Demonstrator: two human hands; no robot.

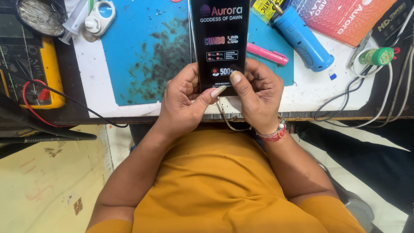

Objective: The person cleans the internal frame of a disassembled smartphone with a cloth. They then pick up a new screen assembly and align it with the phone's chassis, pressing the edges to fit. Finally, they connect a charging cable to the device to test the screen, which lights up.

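Both hands grasp the near end of a tall black display panel [220,43] with a printed protective film. The left hand [185,101] wraps its left edge, thumb laid across the bottom; the right hand [256,97] clasps the right edge, thumbnail pressed on the film's lower part. The panel stands over a stained blue work mat [146,51]. A pink pen [267,54] and a blue cylindrical tool [302,39] lie just right; a yellow multimeter [32,71] sits far left.
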